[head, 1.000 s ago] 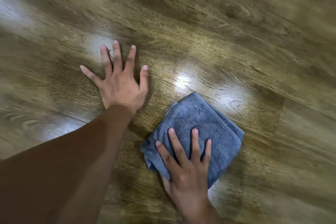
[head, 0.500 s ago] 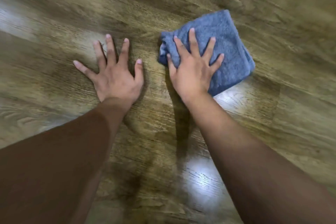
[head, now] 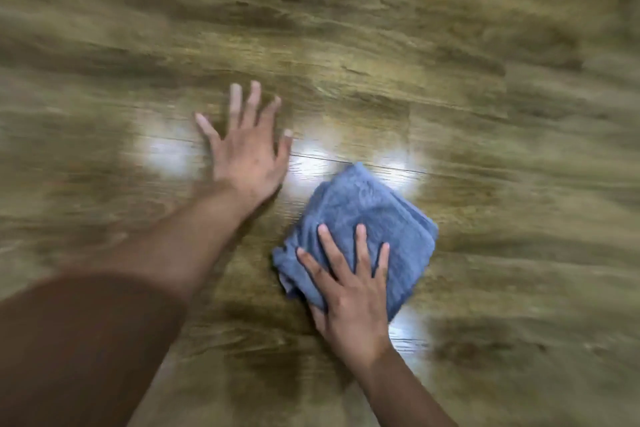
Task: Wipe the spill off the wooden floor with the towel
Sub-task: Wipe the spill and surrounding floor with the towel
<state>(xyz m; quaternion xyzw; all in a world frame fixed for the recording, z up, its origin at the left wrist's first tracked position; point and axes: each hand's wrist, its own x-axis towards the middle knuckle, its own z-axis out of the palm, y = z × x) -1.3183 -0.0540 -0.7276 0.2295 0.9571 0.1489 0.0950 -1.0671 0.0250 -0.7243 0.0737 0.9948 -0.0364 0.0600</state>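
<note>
folded blue towel (head: 360, 218) lies on the wooden floor (head: 485, 97), centre-right of frame. right hand (head: 353, 295) presses its near edge w/ straight, spread fingers, not gripping. left hand (head: 246, 152) flat on floor, upper centre, released, holding nothing. risks: flat palm could slide off the towel or bunch the folds; braced left hand may slip if floor is wet. frame is motion-blurred; spill not visible, glare patches could be wet or just light.
</note>
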